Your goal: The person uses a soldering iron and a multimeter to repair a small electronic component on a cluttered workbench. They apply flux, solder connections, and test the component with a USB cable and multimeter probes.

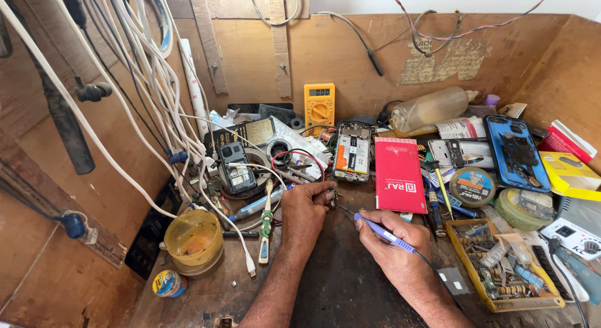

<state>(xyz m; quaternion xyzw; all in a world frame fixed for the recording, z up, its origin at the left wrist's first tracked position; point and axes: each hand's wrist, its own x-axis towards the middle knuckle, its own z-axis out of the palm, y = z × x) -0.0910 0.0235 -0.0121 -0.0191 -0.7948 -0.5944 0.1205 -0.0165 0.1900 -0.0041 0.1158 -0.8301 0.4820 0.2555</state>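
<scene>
On the cluttered wooden workbench [350, 284], an opened phone [352, 154] and a red phone-battery pack [399, 175] lie just beyond the hands. The right hand [391, 246] is clenched pen-style around a purple soldering iron [383, 233], its tip aimed at the small metal part [333, 196] that the left hand [305, 212] pinches at its fingertips. To do this joint well, I judge both wrists should rest on the bench, with the tip touching only briefly.

An electronics repair workshop. The cluttered wooden bench [338, 290] carries a yellow multimeter [319, 101], opened phones [352, 154], solder tins [472, 185] and hanging cables [144, 83]
</scene>
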